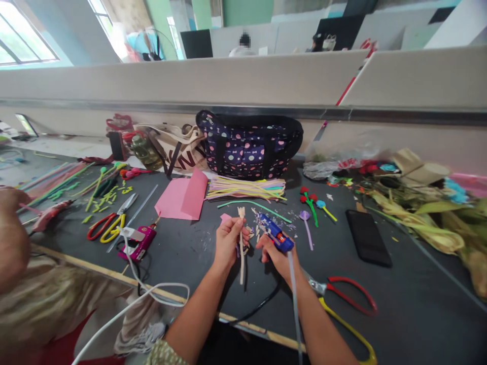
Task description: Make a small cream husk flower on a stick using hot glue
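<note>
A person's two bare hands work over a dark tabletop (335, 324). The left hand (228, 241) pinches a pale beige fuzzy stem (242, 258) between thumb and fingers; it stands roughly lengthwise, its frayed-looking upper end just above the fingertips and its long lower end hanging below them. The right hand's (277, 256) fingers are curled around a blue hot-glue gun (279, 235), nozzle pointing away from the person, apart from the stem. A translucent glue stick (292, 276) trails from its back, over the right wrist. Small pale scraps (251, 234) lie between the two hands.

Just beyond the fingers lies a single green fuzzy stem (251, 204), then a bundle of pastel ones (247, 190), then a navy polka-dot bag (251, 147). Left of the left fingers is folded pink paper (178, 197). Right of the right fingers are small fuzzy flowers (311, 203) and, farther out, a black smartphone (367, 238). Red-and-yellow-handled scissors (352, 294) lie beside the right forearm.
</note>
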`<state>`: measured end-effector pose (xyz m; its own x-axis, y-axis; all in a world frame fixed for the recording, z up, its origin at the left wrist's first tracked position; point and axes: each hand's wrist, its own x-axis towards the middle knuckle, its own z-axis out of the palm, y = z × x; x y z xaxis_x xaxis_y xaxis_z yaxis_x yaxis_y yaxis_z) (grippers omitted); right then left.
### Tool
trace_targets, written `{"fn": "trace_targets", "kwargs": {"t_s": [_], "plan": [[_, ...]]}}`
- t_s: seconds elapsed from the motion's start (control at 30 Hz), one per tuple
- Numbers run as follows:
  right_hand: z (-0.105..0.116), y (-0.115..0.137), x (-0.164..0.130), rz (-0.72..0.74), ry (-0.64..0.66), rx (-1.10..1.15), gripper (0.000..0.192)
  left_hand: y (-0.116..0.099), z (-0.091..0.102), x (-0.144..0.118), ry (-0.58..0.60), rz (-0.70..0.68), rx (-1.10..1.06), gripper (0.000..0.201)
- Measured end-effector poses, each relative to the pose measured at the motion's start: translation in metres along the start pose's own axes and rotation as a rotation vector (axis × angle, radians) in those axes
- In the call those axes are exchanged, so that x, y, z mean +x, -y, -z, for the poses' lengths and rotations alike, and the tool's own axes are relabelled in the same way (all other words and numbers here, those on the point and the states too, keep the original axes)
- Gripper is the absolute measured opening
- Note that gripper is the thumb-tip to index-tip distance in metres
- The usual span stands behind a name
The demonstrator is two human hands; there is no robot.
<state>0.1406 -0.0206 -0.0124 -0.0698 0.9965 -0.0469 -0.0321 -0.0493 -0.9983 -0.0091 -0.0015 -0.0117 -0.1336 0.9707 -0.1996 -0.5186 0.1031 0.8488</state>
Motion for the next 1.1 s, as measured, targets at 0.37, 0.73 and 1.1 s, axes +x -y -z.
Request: {"fn": "trace_targets", "kwargs": {"t_s": [0.37,0.73,1.1], "plan": [[-0.004,-0.010,-0.001,-0.016,0.074,-0.050,0.040,0.005,0.001,-0.001,-0.004,-0.068,0.085,0.032],[0.000,0.012,0.002,-0.069,-0.110,0.021,0.047,-0.015,0.015,0.012,-0.150,-0.167,0.038,0.033],[-0.004,0.006,0.008,-0.061,0.013,0.315,0.040,-0.028,0.010,0.010,0.096,-0.049,0.061,0.039]]}}
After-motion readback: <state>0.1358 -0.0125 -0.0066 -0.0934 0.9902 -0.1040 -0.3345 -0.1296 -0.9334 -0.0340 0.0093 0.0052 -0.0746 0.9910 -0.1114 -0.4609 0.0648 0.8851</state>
